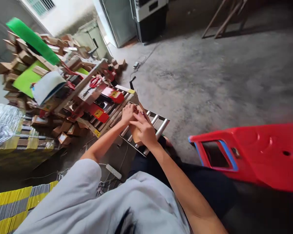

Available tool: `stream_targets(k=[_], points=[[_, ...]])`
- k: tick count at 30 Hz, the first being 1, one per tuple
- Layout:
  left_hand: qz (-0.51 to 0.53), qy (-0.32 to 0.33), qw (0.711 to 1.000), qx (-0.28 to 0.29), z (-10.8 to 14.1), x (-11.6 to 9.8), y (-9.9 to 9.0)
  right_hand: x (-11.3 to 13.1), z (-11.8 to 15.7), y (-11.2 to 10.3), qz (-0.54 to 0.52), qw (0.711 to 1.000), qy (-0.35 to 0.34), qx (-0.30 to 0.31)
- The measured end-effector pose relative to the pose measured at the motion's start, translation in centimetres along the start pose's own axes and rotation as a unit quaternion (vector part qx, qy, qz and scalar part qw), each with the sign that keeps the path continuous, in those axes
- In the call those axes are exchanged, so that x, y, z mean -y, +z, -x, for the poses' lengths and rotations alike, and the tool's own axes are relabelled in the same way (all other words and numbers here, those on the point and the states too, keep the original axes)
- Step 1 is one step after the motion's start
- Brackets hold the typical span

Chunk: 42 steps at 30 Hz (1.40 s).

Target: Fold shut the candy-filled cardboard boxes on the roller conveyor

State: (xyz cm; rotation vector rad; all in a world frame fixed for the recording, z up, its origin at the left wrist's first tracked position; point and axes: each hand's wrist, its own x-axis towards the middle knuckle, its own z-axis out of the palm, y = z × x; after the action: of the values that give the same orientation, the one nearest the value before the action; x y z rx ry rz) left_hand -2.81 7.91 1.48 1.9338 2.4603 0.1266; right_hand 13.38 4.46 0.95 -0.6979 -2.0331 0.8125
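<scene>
A small brown cardboard box (136, 135) rests on the roller conveyor (161, 128) in front of me, one flap standing up on its right side. My left hand (128, 113) is at the box's far left edge, its fingers bent over the cardboard. Across the top reaches my right hand (146, 130), fingers pointing left and closed about the flap edge. The two hands nearly meet, fingertips close together. They hide much of the box's top and whatever lies inside it.
Beyond the rollers stands a taping machine with red guards (100, 112), and behind it a heap of cardboard boxes (26, 57). A red plastic stool (266, 152) is at my right. A power strip (113, 171) with cables lies below. Yellow-and-grey stacks (14, 203) fill the lower left.
</scene>
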Motion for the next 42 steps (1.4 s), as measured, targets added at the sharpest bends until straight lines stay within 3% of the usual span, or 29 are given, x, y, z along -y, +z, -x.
stream_targets(k=[3, 6, 10, 15, 18, 20, 24, 27, 30, 32, 34, 39, 41, 42], points=[[-0.007, -0.013, 0.999, -0.031, -0.2, 0.0, 0.7, 2.1, 0.7, -1.2, 0.125, 0.988, 0.077, -0.047], [0.013, -0.028, 0.999, -0.02, -0.4, 0.1, 1.1, 2.2, 2.3, -0.1, 0.179, 0.973, 0.146, -0.001], [0.117, -0.022, 0.993, -0.025, -0.8, 1.2, 1.5, 1.3, 4.2, 1.9, 0.178, 0.973, 0.115, 0.087], [0.272, 0.006, 0.958, -0.092, -1.0, 2.4, 2.1, 1.4, 4.3, 1.3, 0.158, 0.973, 0.13, 0.108], [0.286, -0.002, 0.948, -0.141, 0.9, 1.7, 2.0, 1.8, 4.1, 0.8, 0.126, 0.975, 0.145, 0.108], [0.288, 0.061, 0.949, -0.109, 3.2, 0.7, 1.8, 1.7, 3.8, 0.6, 0.061, 0.981, 0.156, 0.098], [0.243, 0.261, 0.932, 0.063, 8.1, -1.1, 1.1, -0.5, 3.2, -0.8, -0.092, 0.98, 0.147, 0.095], [0.162, 0.287, 0.941, 0.078, 9.8, -1.8, 0.8, -2.9, 3.8, -2.3, -0.151, 0.973, 0.16, 0.068], [0.089, 0.266, 0.958, 0.061, 9.0, -1.6, 1.2, -4.7, 6.0, -3.4, -0.267, 0.929, 0.249, -0.066], [0.065, 0.233, 0.969, 0.059, 7.2, 0.0, 1.4, -5.4, 8.0, -4.0, -0.329, 0.885, 0.309, -0.116], [0.052, 0.188, 0.979, 0.065, 4.3, 3.2, 1.1, -6.1, 10.3, -4.7, -0.339, 0.865, 0.351, -0.117], [0.044, 0.063, 0.993, 0.087, -4.0, 14.7, -1.7, -7.8, 17.0, -6.6, -0.289, 0.836, 0.433, -0.172], [0.044, 0.011, 0.996, 0.072, -5.4, 17.2, -2.5, -8.4, 19.9, -7.3, -0.275, 0.822, 0.457, -0.201], [0.041, -0.013, 0.998, 0.042, -5.4, 17.4, -2.5, -8.7, 21.2, -7.6, -0.269, 0.814, 0.468, -0.215]])
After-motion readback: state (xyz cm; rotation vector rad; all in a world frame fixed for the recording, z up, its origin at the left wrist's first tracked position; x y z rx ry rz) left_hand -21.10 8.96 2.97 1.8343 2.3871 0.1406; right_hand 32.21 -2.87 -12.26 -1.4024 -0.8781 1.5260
